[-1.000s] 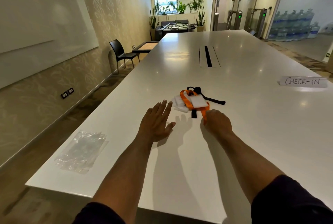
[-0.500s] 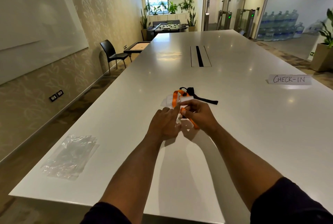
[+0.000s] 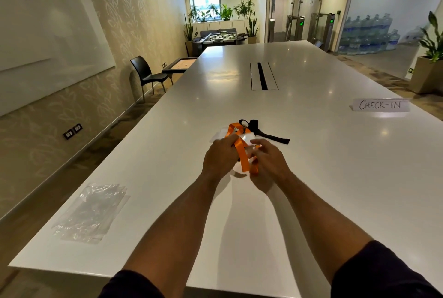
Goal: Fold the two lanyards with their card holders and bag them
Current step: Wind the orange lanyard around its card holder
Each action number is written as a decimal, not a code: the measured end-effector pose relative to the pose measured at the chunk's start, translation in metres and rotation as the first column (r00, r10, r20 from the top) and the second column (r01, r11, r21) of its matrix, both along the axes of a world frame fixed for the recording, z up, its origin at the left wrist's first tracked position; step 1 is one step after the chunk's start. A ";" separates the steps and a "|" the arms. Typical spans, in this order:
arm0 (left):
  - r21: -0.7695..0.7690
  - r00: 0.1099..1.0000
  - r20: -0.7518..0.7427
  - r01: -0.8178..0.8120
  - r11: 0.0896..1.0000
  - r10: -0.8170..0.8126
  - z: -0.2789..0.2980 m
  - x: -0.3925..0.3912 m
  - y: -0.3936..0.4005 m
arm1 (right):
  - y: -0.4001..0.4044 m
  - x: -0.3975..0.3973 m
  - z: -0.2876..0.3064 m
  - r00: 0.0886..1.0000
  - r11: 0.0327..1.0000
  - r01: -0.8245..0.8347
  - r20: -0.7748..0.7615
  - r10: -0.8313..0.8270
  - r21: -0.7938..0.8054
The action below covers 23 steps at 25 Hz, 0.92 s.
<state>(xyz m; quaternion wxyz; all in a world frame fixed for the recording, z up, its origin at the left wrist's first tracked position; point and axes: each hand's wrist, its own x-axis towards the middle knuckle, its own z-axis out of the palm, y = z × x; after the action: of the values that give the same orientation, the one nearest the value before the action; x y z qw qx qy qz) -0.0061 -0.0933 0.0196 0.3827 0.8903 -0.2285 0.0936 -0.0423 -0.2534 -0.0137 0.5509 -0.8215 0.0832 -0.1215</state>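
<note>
An orange lanyard (image 3: 242, 153) with a clear card holder (image 3: 249, 138) is lifted a little above the white table (image 3: 323, 165). My left hand (image 3: 221, 157) grips it from the left, and my right hand (image 3: 269, 165) pinches the strap and holder from the right. Loops of the orange strap hang down between both hands. Just behind them, a black lanyard (image 3: 266, 132) lies on the table, partly hidden. A second clear card holder (image 3: 219, 133) peeks out at the left of the pile.
Clear plastic bags (image 3: 90, 212) lie flat near the table's left front corner. A "CHECK-IN" paper sign (image 3: 380, 105) stands at the right. A cable slot (image 3: 262, 79) runs along the table's middle. A black chair (image 3: 147, 77) stands by the left wall.
Both hands came together on the orange lanyard and its card holder and raised them off the table; earlier my left hand lay flat and open on the table.
</note>
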 end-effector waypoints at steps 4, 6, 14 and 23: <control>-0.125 1.000 -0.012 -0.004 0.992 0.003 0.026 0.007 -0.006 | 0.003 -0.002 -0.013 0.994 0.975 -0.069 -0.097 0.049 -0.209; -0.195 1.000 -0.014 -0.013 0.981 0.010 0.039 0.007 -0.009 | 0.006 -0.001 -0.016 0.996 0.973 -0.080 -0.066 0.067 -0.219; -0.586 0.952 -0.279 -0.064 0.808 -0.127 0.082 0.013 -0.024 | 0.002 0.031 -0.008 0.996 0.970 -0.008 -0.083 -0.012 -0.244; -0.776 0.869 -0.337 -0.039 0.630 -0.362 0.105 0.018 -0.027 | 0.008 0.035 -0.010 0.999 0.979 0.050 0.002 -0.051 -0.200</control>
<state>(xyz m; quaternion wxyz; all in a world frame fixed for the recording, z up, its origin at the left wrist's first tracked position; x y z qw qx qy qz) 0.0118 -0.1208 0.1244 0.7703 0.6155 -0.1510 -0.0701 -0.0078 -0.2456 -0.0242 0.4623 -0.8704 0.0921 -0.1419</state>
